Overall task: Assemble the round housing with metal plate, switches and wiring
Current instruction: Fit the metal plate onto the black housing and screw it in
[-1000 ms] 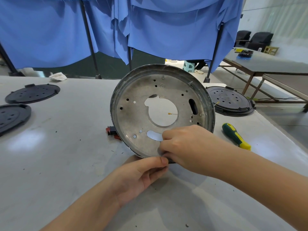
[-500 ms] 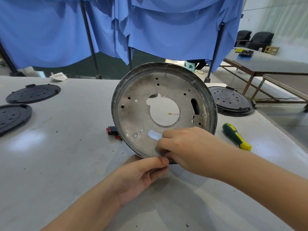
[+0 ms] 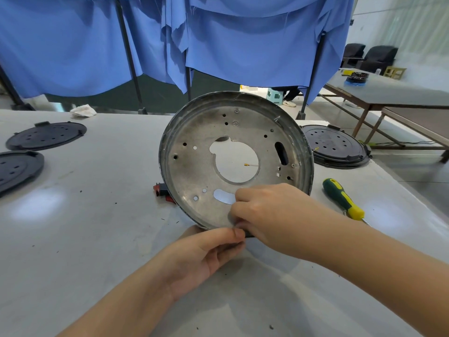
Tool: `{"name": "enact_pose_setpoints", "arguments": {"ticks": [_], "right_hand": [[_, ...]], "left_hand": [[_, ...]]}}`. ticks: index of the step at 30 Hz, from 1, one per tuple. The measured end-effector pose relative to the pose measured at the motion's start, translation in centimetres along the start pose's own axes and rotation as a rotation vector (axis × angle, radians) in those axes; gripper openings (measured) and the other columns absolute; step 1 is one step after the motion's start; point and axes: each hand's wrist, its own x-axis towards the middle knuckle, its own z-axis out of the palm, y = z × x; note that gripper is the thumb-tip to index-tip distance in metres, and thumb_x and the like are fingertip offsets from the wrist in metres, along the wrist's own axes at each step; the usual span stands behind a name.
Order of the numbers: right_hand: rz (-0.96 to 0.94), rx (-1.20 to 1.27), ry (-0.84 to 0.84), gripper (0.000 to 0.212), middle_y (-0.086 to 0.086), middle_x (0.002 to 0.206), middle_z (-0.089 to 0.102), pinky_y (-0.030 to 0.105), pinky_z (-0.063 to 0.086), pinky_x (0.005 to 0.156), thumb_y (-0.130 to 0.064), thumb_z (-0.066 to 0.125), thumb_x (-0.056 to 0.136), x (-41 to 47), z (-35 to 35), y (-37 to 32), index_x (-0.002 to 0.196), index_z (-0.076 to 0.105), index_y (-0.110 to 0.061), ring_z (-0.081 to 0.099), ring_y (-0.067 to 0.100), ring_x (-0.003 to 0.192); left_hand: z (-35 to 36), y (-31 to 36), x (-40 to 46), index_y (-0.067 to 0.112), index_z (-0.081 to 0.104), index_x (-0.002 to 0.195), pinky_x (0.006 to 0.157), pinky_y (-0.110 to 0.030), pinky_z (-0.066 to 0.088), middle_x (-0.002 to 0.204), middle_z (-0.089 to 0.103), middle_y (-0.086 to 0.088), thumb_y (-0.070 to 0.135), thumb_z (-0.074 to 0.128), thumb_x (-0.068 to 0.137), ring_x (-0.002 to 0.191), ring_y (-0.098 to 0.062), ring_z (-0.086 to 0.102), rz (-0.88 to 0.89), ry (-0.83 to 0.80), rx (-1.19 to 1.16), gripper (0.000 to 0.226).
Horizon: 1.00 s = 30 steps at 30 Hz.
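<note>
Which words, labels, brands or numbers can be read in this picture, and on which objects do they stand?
None can be read.
Metal plate: holes and screws only; one small round stamped mark near the top, too small to read.
Screwdriver: no print visible on the handle.
Black round covers: no lettering visible.

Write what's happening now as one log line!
metal plate: tilted on edge | left hand: pinches bottom rim | right hand: grips bottom rim | screwdriver: on table
</note>
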Motion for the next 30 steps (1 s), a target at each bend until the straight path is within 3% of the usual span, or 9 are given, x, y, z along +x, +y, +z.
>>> {"name": "enact_pose_setpoints", "arguments": {"ticks": [3,8,12,16,19,23,27,30], "right_hand": [[0.025,-0.014,0.037,0.027,-0.009,0.086,0.035,0.031,0.031,0.059,-0.038,0.033,0.1,0.0,0.0,-0.2,0.101,0.056,-0.025,0.051,0.016,0.086],[0.123,0.225,0.187,0.036,-0.013,0.093,0.055,0.029,0.045,0.075,-0.051,0.035,0.093,-1.3,-0.7,1.1,0.096,0.062,-0.027,0.053,0.008,0.087],[0.285,0.387,0.386,0.033,-0.014,0.096,0.056,0.019,0.04,0.084,-0.048,0.045,0.088,-3.4,-0.1,3.4,0.093,0.067,-0.024,0.05,0.005,0.094],[0.513,0.527,0.612,0.027,-0.01,0.113,0.051,0.004,0.029,0.092,-0.038,0.055,0.089,-4.6,1.9,4.6,0.111,0.06,-0.024,0.044,0.002,0.109],[0.75,0.698,0.652,0.047,-0.008,0.12,0.044,0.016,0.037,0.088,-0.039,0.059,0.088,-4.9,3.6,5.2,0.13,0.043,-0.027,0.047,0.006,0.106],[1.006,0.996,0.436,0.068,-0.001,0.111,0.051,0.018,0.043,0.057,-0.042,0.063,0.085,-4.8,4.4,5.9,0.141,0.028,-0.029,0.057,0.008,0.081],[1.053,1.235,0.338,0.057,0.002,0.082,0.061,0.025,0.051,0.049,-0.018,0.065,0.084,-4.9,4.9,6.2,0.134,0.038,-0.021,0.062,0.012,0.062],[1.062,1.238,0.392,0.047,0.001,0.082,0.06,0.025,0.053,0.052,-0.006,0.06,0.083,-5.2,5.1,6.0,0.125,0.045,-0.021,0.065,0.014,0.062]], "left_hand": [[-0.2,0.0,0.0,0.003,0.077,0.095,0.095,-0.035,0.053,0.11,0.072,-0.018,0.0,0.07,0.068,0.103,-0.023,0.07,-0.009,0.014,0.02,0.028],[-0.3,0.2,0.1,0.005,0.073,0.108,0.092,-0.034,0.055,0.12,0.068,-0.019,0.012,0.08,0.058,0.113,-0.029,0.064,-0.025,0.013,0.04,0.05],[-0.8,0.6,0.1,-0.002,0.074,0.102,0.082,-0.032,0.058,0.116,0.068,-0.024,0.015,0.081,0.054,0.109,-0.034,0.067,-0.086,0.039,0.021,0.052],[-0.9,1.1,0.1,-0.004,0.074,0.1,0.082,-0.033,0.059,0.114,0.068,-0.027,0.015,0.083,0.054,0.108,-0.036,0.067,-0.163,0.035,0.04,0.051],[-0.8,1.6,0.1,-0.009,0.071,0.105,0.085,-0.038,0.058,0.115,0.066,-0.03,0.016,0.083,0.054,0.107,-0.038,0.067,-0.232,0.045,0.036,0.058],[-0.4,2.2,0.1,-0.013,0.061,0.116,0.085,-0.041,0.058,0.116,0.065,-0.031,0.017,0.085,0.052,0.107,-0.041,0.066,-0.3,0.063,0.053,0.074],[-0.4,2.5,-0.3,-0.012,0.06,0.12,0.085,-0.041,0.058,0.117,0.064,-0.032,0.018,0.085,0.053,0.107,-0.041,0.066,-0.361,0.045,0.104,0.077],[-0.6,2.6,-0.4,-0.01,0.065,0.115,0.084,-0.04,0.059,0.117,0.063,-0.033,0.02,0.085,0.054,0.107,-0.041,0.066,-0.406,0.027,0.134,0.071]]}}
